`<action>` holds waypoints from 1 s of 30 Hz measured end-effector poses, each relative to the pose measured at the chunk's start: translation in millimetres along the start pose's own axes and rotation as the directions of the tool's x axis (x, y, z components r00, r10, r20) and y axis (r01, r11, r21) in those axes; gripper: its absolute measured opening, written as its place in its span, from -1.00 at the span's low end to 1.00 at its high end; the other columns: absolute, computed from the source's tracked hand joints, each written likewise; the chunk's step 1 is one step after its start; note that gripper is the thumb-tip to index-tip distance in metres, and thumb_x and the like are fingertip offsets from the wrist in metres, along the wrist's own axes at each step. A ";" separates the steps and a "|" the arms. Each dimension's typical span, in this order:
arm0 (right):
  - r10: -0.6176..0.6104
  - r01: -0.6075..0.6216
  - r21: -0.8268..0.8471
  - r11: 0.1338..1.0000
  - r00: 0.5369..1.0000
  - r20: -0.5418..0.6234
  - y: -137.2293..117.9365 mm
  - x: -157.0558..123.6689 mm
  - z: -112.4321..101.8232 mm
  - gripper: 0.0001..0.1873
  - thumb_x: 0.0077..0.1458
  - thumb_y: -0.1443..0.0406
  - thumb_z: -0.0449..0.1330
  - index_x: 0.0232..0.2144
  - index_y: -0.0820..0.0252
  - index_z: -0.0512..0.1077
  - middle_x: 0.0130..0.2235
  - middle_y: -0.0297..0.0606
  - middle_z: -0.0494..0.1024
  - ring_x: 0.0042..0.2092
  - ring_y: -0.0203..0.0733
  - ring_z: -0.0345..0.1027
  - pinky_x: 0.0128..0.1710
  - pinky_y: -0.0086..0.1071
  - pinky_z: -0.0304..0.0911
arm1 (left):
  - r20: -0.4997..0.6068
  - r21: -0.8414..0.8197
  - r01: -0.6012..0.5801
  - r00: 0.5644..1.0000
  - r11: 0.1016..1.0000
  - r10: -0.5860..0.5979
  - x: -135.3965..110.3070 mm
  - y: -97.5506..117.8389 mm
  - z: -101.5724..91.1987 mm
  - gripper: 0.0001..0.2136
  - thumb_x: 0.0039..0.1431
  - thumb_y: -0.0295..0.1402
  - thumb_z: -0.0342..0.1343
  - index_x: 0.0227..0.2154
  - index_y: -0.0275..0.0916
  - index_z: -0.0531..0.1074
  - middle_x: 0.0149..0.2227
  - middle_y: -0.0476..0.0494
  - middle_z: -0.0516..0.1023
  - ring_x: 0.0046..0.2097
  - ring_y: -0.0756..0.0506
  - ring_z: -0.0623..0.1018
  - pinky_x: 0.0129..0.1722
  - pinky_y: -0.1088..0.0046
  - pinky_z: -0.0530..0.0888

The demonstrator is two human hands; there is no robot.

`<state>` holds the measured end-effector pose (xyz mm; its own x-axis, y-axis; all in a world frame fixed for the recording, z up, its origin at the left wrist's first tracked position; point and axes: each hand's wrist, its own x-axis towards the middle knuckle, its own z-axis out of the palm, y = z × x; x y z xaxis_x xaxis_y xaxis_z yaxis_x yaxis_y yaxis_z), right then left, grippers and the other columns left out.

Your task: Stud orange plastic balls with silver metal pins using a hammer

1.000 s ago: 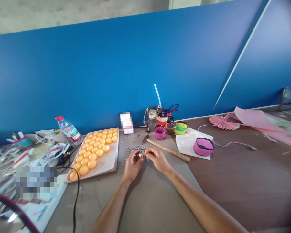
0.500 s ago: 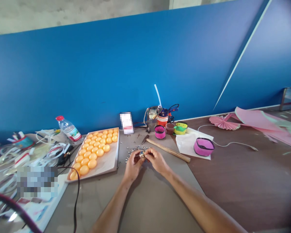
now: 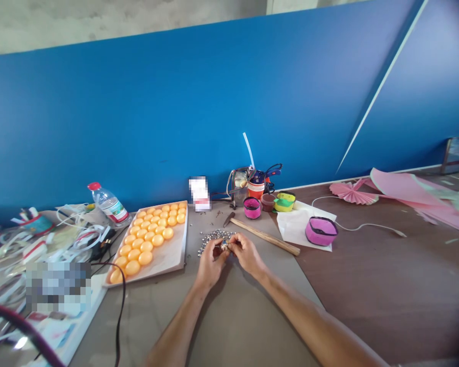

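Note:
Between my two hands is a small shiny, gold-and-silver metal piece (image 3: pixel 225 244), too small to name. The fingers of my left hand (image 3: pixel 211 260) are closed on its left side. From the right, the thumb and fingertips of my right hand (image 3: pixel 245 251) pinch at it. Just behind my hands lies a loose pile of small silver metal beads (image 3: pixel 211 237), partly covered by my left fingers. A hammer (image 3: pixel 265 235) with a wooden handle rests on the table, behind and to the right of my right hand.
To the left stands a white tray (image 3: pixel 172 257) with rows of orange balls (image 3: pixel 146 257). Pink containers (image 3: pixel 321 232), a yellow-green one (image 3: pixel 285 201) and a wire-filled cup (image 3: pixel 256 189) stand farther back. A water bottle (image 3: pixel 112 206) and tangled cables (image 3: pixel 87 237) crowd the left.
My hands stay almost in place around the small metal piece, with only a slight shift of the fingers. At the far right edge, part of another person's hand has come into view.

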<state>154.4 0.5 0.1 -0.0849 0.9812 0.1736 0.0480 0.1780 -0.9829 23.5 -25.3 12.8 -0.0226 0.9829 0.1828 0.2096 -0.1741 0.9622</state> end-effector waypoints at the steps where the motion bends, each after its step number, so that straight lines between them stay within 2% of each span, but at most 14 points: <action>1: 0.007 -0.007 0.020 1.000 1.000 0.007 -0.3 0.4 0.0 -0.93 -0.09 0.30 0.08 -0.52 0.18 0.25 -0.58 -0.45 0.28 -0.51 -0.35 0.15 -0.47 -0.46 0.10 | 0.003 -0.005 0.002 1.000 1.000 -0.002 0.1 0.4 0.1 -0.69 -0.07 -0.26 0.20 -0.24 -0.25 0.39 -0.32 -0.11 0.49 -0.31 -0.07 0.47 -0.26 0.37 0.40; 5: 0.040 -0.053 0.178 0.983 0.996 0.077 1.2 6.7 -6.8 -0.86 -0.06 0.22 0.09 -0.49 0.18 0.25 -0.61 -0.47 0.26 -0.56 -0.37 0.12 -0.52 -0.47 0.08 | 0.046 -0.160 0.051 0.998 0.986 -0.045 3.6 -1.1 -1.1 -0.66 -0.07 -0.25 0.20 -0.22 -0.26 0.37 -0.29 -0.14 0.50 -0.28 -0.09 0.49 -0.25 0.37 0.42; 7: 0.035 -0.047 0.165 0.985 0.997 0.073 4.8 11.4 -14.5 -0.82 -0.02 0.18 0.05 -0.45 0.19 0.28 -0.63 -0.46 0.25 -0.57 -0.36 0.13 -0.53 -0.46 0.09 | 0.037 -0.238 0.072 0.997 0.969 -0.065 6.4 -3.4 -3.2 -0.66 -0.07 -0.25 0.20 -0.21 -0.26 0.37 -0.26 -0.16 0.49 -0.26 -0.09 0.49 -0.24 0.37 0.44; 9: 0.011 -0.011 -0.022 1.000 1.000 0.011 9.3 14.7 -22.8 -0.81 -0.01 0.21 0.03 -0.40 0.21 0.34 -0.59 -0.41 0.31 -0.54 -0.33 0.16 -0.50 -0.44 0.12 | 0.006 -0.300 0.070 0.997 0.951 -0.071 8.7 -6.0 -5.6 -0.66 -0.06 -0.25 0.19 -0.20 -0.26 0.37 -0.24 -0.16 0.49 -0.25 -0.08 0.49 -0.22 0.36 0.45; 11: -0.070 0.065 -0.278 0.958 0.997 -0.008 12.5 14.8 -28.6 -0.82 -0.03 0.28 0.05 -0.35 0.20 0.39 -0.44 -0.30 0.41 -0.42 -0.27 0.25 -0.37 -0.39 0.19 | -0.013 -0.354 0.059 0.998 0.933 -0.068 9.9 -8.5 -7.5 -0.66 -0.05 -0.26 0.19 -0.19 -0.26 0.37 -0.23 -0.15 0.48 -0.23 -0.08 0.48 -0.20 0.35 0.45; 13: -0.123 0.142 -0.481 0.865 0.990 0.071 12.5 11.5 -30.0 -0.75 -0.03 0.34 0.06 -0.26 0.19 0.42 -0.29 -0.22 0.44 -0.29 -0.22 0.30 -0.24 -0.36 0.21 | -0.023 -0.388 0.058 0.997 0.920 -0.072 10.2 -10.6 -8.5 -0.67 -0.05 -0.28 0.19 -0.19 -0.25 0.37 -0.23 -0.14 0.47 -0.21 -0.07 0.48 -0.19 0.36 0.45; 15: -0.112 0.205 -0.618 0.759 0.976 0.187 9.1 6.4 -27.1 -0.69 0.01 0.37 0.05 -0.16 0.18 0.40 -0.21 -0.17 0.42 -0.20 -0.20 0.30 -0.17 -0.36 0.19 | -0.024 -0.402 0.067 0.996 0.913 -0.084 10.1 -12.0 -8.7 -0.67 -0.06 -0.29 0.20 -0.19 -0.25 0.38 -0.23 -0.13 0.47 -0.21 -0.07 0.48 -0.18 0.36 0.45; 17: -0.074 0.248 -0.718 0.651 0.961 0.266 4.2 2.0 -21.7 -0.70 0.05 0.35 0.04 -0.14 0.15 0.40 -0.19 -0.15 0.41 -0.18 -0.18 0.30 -0.15 -0.35 0.17 | -0.025 -0.414 0.072 0.996 0.908 -0.091 10.3 -12.8 -8.5 -0.67 -0.06 -0.29 0.20 -0.20 -0.25 0.38 -0.23 -0.13 0.48 -0.22 -0.06 0.48 -0.18 0.36 0.45; 20: -0.048 0.281 -0.796 0.536 0.951 0.304 -0.7 -0.1 -14.2 -0.76 0.09 0.30 0.04 -0.20 0.09 0.43 -0.21 -0.18 0.42 -0.20 -0.18 0.30 -0.16 -0.36 0.14 | -0.019 -0.423 0.072 0.996 0.903 -0.088 10.9 -13.1 -8.0 -0.67 -0.06 -0.29 0.20 -0.20 -0.25 0.38 -0.21 -0.14 0.47 -0.21 -0.07 0.48 -0.17 0.35 0.45; 23: -0.063 0.301 -0.799 0.520 0.947 0.316 0.5 2.4 -10.5 -0.79 0.11 0.31 0.02 -0.25 0.08 0.45 -0.20 -0.21 0.43 -0.19 -0.21 0.30 -0.16 -0.38 0.11 | -0.014 -0.406 0.078 0.996 0.910 -0.092 11.2 -12.5 -7.3 -0.67 -0.05 -0.29 0.20 -0.18 -0.26 0.37 -0.20 -0.15 0.48 -0.20 -0.07 0.48 -0.17 0.34 0.45; 30: -0.144 0.313 -0.753 0.579 0.948 0.283 11.1 6.7 -12.0 -0.82 0.08 0.41 0.00 -0.41 0.18 0.41 -0.30 -0.23 0.46 -0.24 -0.25 0.31 -0.22 -0.42 0.13 | -0.020 -0.388 0.089 0.994 0.917 -0.105 10.6 -11.4 -7.4 -0.65 -0.07 -0.28 0.21 -0.18 -0.27 0.37 -0.20 -0.16 0.49 -0.19 -0.09 0.49 -0.17 0.33 0.45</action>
<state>166.3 10.0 -8.8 -0.3692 0.8834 0.2885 0.7508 0.4665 -0.4676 13.6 -13.3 5.2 -0.0642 0.9943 0.0852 -0.1893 -0.0960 0.9772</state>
